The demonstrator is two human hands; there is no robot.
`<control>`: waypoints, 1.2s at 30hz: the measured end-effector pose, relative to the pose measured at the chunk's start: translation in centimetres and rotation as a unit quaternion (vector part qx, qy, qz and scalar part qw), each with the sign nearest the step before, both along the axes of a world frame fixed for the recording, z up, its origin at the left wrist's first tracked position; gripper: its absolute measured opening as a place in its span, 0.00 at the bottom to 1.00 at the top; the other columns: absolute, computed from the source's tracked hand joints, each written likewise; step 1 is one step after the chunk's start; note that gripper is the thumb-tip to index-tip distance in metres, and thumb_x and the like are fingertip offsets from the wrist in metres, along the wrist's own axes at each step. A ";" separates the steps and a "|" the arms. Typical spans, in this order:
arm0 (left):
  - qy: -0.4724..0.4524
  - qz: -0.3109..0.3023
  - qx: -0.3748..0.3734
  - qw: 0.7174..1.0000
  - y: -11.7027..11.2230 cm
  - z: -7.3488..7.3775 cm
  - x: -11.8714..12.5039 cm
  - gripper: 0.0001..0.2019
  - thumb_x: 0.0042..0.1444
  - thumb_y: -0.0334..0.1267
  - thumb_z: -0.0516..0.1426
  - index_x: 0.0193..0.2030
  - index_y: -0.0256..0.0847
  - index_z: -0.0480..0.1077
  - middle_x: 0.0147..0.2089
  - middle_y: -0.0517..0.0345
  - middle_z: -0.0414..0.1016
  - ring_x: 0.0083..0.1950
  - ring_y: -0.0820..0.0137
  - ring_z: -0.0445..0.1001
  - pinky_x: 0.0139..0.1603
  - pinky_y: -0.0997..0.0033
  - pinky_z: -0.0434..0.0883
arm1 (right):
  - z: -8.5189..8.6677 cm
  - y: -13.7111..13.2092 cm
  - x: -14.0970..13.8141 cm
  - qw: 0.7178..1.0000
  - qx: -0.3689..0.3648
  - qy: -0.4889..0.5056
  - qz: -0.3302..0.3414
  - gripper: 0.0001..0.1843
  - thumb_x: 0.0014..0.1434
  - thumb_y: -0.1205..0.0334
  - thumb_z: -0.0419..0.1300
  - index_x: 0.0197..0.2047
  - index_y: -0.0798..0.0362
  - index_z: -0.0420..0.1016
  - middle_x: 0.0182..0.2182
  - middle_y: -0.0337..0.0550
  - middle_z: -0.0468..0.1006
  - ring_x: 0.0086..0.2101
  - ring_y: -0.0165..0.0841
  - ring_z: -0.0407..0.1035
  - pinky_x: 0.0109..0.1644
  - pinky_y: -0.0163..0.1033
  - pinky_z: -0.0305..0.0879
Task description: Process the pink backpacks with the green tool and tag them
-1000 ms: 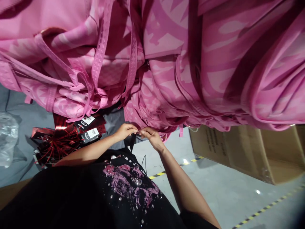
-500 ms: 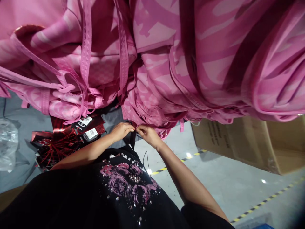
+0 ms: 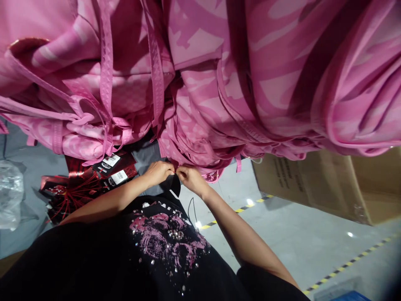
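Fingertip to fingertip, my left hand (image 3: 159, 172) and my right hand (image 3: 191, 177) are both closed in a pinch at the lower edge of a pink camouflage backpack (image 3: 200, 146). A trace of thin red string shows between the fingertips. Below them hangs a black hang tag (image 3: 173, 184), partly behind my left hand. Exactly where the string meets the backpack is hidden. Left of my left hand lies a pile of black and red hang tags (image 3: 90, 188) with red strings and white barcode stickers.
More pink backpacks (image 3: 131, 92) crowd the upper view. A cardboard box (image 3: 307, 184) stands at the right on a grey floor with yellow-black tape (image 3: 238, 210). Clear plastic (image 3: 10, 194) lies at the far left. Something blue (image 3: 347, 296) shows at bottom right.
Both hands stay pinched together in nearly the same place. The black tag beneath them has swung and turned, showing more of its face. The view has shifted slightly.
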State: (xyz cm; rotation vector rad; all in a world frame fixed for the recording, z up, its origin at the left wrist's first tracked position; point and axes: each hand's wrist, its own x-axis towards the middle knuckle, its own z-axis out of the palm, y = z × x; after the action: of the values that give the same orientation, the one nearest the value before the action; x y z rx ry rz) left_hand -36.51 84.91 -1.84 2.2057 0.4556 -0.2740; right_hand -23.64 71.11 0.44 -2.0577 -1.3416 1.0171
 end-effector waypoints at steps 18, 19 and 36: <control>0.042 -0.065 0.016 0.997 0.3 1.9 1.3 0.06 0.54 0.31 0.57 0.33 0.43 0.76 0.33 0.55 0.79 0.37 0.66 0.77 0.35 0.74 0.64 | -0.4 0.0 -0.5 1.000 -0.004 -0.026 0.009 0.10 0.56 0.72 0.53 0.30 0.53 0.74 0.24 0.40 0.74 0.26 0.30 0.65 0.34 0.32 0.57; 0.038 -0.066 0.009 0.997 0.3 1.9 1.2 0.06 0.55 0.31 0.57 0.33 0.42 0.76 0.33 0.55 0.79 0.37 0.66 0.77 0.34 0.74 0.64 | -0.4 0.0 -0.5 1.000 -0.004 -0.028 0.006 0.09 0.56 0.72 0.54 0.30 0.53 0.74 0.25 0.40 0.74 0.27 0.30 0.65 0.34 0.32 0.57; 0.046 -0.046 0.048 0.997 -0.5 1.5 0.7 0.06 0.58 0.33 0.56 0.35 0.41 0.75 0.38 0.49 0.79 0.42 0.61 0.77 0.43 0.68 0.69 | -0.4 0.3 -1.0 0.999 -0.017 -0.049 0.007 0.09 0.56 0.72 0.54 0.32 0.53 0.75 0.27 0.40 0.77 0.28 0.31 0.68 0.34 0.33 0.57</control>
State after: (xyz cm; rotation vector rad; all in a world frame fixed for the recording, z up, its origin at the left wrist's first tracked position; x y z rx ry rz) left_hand -35.76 84.38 -0.34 2.3185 0.4259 -0.4124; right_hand -24.62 71.40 0.00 -2.1514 -1.3973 0.9621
